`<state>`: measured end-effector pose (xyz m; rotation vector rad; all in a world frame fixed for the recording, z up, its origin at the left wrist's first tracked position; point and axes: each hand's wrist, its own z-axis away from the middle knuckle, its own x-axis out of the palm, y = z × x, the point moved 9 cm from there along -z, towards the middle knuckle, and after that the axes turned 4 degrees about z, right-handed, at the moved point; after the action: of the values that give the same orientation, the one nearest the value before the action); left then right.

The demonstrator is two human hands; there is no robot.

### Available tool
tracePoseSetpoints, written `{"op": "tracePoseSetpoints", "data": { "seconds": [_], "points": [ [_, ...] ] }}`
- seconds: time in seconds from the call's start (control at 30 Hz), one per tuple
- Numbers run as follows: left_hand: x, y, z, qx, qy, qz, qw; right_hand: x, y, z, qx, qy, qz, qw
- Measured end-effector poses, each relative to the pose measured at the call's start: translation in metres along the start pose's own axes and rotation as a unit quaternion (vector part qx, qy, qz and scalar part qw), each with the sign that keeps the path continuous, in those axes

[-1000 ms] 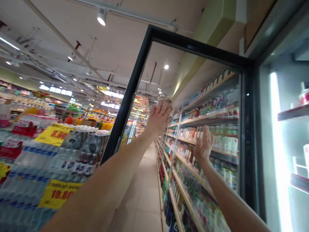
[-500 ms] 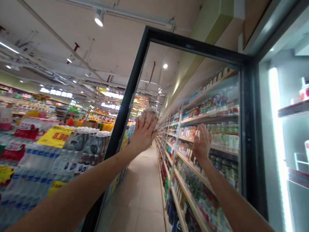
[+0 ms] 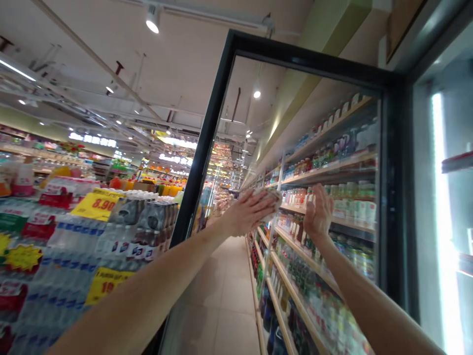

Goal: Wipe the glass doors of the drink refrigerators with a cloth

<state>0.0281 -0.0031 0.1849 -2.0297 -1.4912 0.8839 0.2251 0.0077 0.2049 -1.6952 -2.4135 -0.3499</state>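
Note:
A glass door with a black frame stands swung out in front of me. My left hand lies over a pale, crumpled cloth, pressing it to the middle of the glass with the fingers pointing right. Part of the cloth is hidden under the fingers. To the right of it, my right hand is raised at the pane with fingers stretched upward. It appears to hold nothing, though its palm side faces mostly away from me.
Through the glass show an aisle floor and shelves of bottles. Left of the door are stacked packs of bottled drinks with a yellow price sign. A lit cooler interior is at the right edge.
My left hand has slid the cloth to the right and slightly down across the glass, closer to my right hand. The view has shifted slightly; my right hand remains raised at the pane.

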Motion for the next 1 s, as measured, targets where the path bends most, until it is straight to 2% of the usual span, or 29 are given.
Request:
{"op": "tracePoseSetpoints", "data": {
  "seconds": [0.03,0.1,0.13,0.17,0.2,0.27,0.3,0.33,0.37,0.4,0.47,0.5,0.53,0.57,0.63,0.67,0.7,0.73,0.77,0.83,0.87,0.9,0.93,1.0],
  "points": [
    [-0.003,-0.009,-0.002,-0.044,0.018,-0.003,0.999,0.000,0.000,0.000,0.002,0.001,-0.002,1.000],
    [-0.014,-0.039,0.000,-0.197,0.077,-0.017,0.977,-0.001,0.001,0.000,0.006,0.004,-0.005,1.000],
    [-0.017,-0.047,0.002,-0.248,0.099,-0.023,0.963,-0.002,0.001,0.000,0.007,0.007,-0.006,1.000],
    [-0.016,-0.045,0.001,-0.260,0.104,-0.024,0.960,-0.003,0.001,0.000,0.008,0.009,-0.008,1.000],
    [-0.011,-0.035,-0.005,-0.225,0.091,-0.019,0.970,-0.003,0.001,0.000,0.008,0.010,-0.010,1.000],
    [0.003,0.002,-0.017,-0.073,0.031,0.006,0.997,-0.003,0.002,-0.001,0.008,0.010,-0.014,1.000],
    [0.009,0.017,-0.020,-0.004,0.003,0.019,1.000,-0.003,0.002,-0.001,0.007,0.010,-0.016,1.000],
    [0.011,0.023,-0.022,0.028,-0.011,0.027,0.999,-0.004,0.002,-0.001,0.008,0.012,-0.017,1.000],
    [0.008,0.016,-0.025,0.011,-0.004,0.029,0.999,-0.004,0.003,-0.001,0.009,0.016,-0.017,1.000],
    [0.002,-0.001,-0.027,-0.047,0.020,0.025,0.998,-0.005,0.003,-0.001,0.011,0.020,-0.016,1.000],
    [-0.013,-0.040,-0.024,-0.205,0.087,0.006,0.975,-0.006,0.005,-0.002,0.014,0.023,-0.015,1.000],
    [-0.018,-0.052,-0.020,-0.257,0.109,-0.003,0.960,-0.006,0.005,-0.002,0.015,0.023,-0.013,1.000],
    [-0.019,-0.053,-0.019,-0.271,0.115,-0.008,0.956,-0.006,0.005,-0.002,0.014,0.024,-0.013,1.000],
    [-0.016,-0.046,-0.021,-0.242,0.102,-0.008,0.965,-0.006,0.004,-0.002,0.012,0.024,-0.013,1.000],
    [-0.003,-0.011,-0.029,-0.096,0.042,0.005,0.994,-0.006,0.003,-0.002,0.005,0.027,-0.014,1.000],
    [0.004,0.006,-0.030,-0.025,0.011,0.012,1.000,-0.006,0.002,-0.002,0.004,0.027,-0.015,1.000],
    [0.007,0.014,-0.031,0.015,-0.009,0.016,1.000,-0.006,0.002,-0.002,0.004,0.026,-0.016,1.000],
    [0.007,0.013,-0.032,0.012,-0.013,0.015,1.000,-0.006,0.002,-0.002,0.005,0.025,-0.015,1.000],
    [0.004,0.003,-0.033,-0.031,-0.002,0.009,0.999,-0.006,0.003,-0.002,0.006,0.025,-0.013,1.000],
    [-0.006,-0.026,-0.031,-0.168,0.044,-0.009,0.985,-0.006,0.003,-0.001,0.005,0.026,-0.009,1.000],
    [-0.009,-0.032,-0.028,-0.215,0.062,-0.014,0.974,-0.006,0.002,-0.001,0.003,0.026,-0.006,1.000],
    [-0.008,-0.030,-0.026,-0.229,0.068,-0.016,0.971,-0.006,0.002,-0.001,0.000,0.027,-0.005,1.000],
    [-0.005,-0.018,-0.027,-0.202,0.062,-0.013,0.977,-0.006,0.001,-0.001,-0.003,0.027,-0.005,1.000],
    [0.009,0.024,-0.029,-0.060,0.021,0.002,0.998,-0.006,0.001,-0.001,-0.007,0.027,-0.008,1.000]
  ]
}}
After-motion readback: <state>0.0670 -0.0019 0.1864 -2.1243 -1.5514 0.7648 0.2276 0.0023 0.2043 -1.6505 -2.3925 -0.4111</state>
